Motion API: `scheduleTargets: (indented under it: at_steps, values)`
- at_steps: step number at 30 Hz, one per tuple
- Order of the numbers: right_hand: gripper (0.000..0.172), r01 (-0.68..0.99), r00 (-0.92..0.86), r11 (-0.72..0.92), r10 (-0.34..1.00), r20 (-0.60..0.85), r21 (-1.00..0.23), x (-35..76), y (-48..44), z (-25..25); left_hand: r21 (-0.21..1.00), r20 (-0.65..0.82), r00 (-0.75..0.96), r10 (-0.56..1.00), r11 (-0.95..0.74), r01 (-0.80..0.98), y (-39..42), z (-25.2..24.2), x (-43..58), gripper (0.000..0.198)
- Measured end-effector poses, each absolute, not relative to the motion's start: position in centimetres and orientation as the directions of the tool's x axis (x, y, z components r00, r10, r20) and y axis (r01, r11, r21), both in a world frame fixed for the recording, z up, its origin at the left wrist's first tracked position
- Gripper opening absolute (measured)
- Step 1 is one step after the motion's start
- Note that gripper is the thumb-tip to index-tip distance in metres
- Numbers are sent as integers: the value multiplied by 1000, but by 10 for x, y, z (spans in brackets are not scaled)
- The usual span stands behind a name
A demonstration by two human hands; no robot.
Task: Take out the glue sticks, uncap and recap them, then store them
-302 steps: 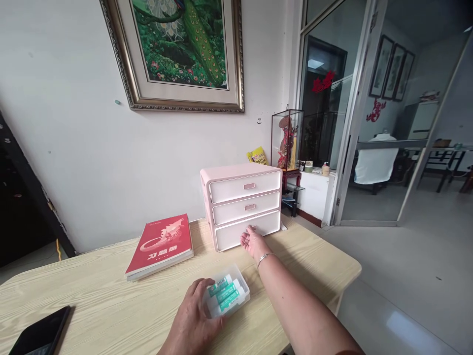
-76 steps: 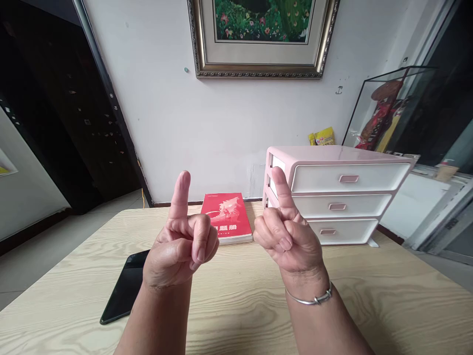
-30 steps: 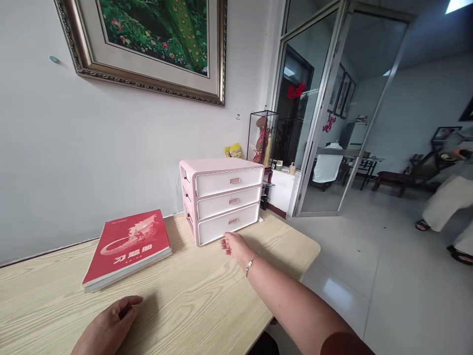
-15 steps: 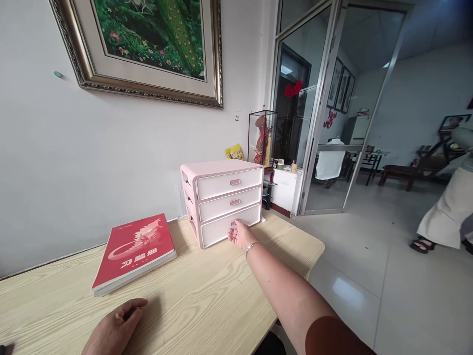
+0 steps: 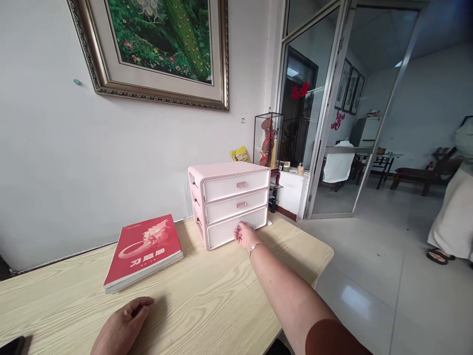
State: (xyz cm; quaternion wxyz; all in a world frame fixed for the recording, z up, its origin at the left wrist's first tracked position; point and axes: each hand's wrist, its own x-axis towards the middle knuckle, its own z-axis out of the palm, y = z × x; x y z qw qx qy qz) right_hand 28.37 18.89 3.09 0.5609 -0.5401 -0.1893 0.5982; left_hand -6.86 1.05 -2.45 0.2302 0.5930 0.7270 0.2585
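A pink three-drawer plastic cabinet [image 5: 229,170] stands at the back of the wooden table [image 5: 207,296]; all its drawers look closed. My right hand [image 5: 244,236] reaches forward, its fingertips at the handle of the bottom drawer [image 5: 221,233], fingers curled under it. A silver bracelet rings that wrist. My left hand [image 5: 123,320] rests palm down on the table near the front edge, fingers loosely bent, holding nothing.
A red book [image 5: 145,250] lies left of the cabinet. A dark phone corner [image 5: 11,345] shows at the bottom left. A framed peacock picture [image 5: 158,49] hangs on the wall. Another person [image 5: 453,207] walks at the far right beyond the glass door [image 5: 332,123].
My right hand has moved forward from the tabletop to the bottom drawer's handle. The left hand stays resting on the table. The person at the right has walked further away.
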Motion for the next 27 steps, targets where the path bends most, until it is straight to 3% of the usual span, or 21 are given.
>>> scheduleTargets:
  at_steps: [21,27]
  values:
    - [29,-441,209,-284,890,-405,-852,324,89,21,638,-32,-174,984,154,755,13,-32,-72,38]
    - [30,-358,189,-315,897,-399,-879,334,71,19,643,-21,-158,987,135,754,15,-37,-75,38]
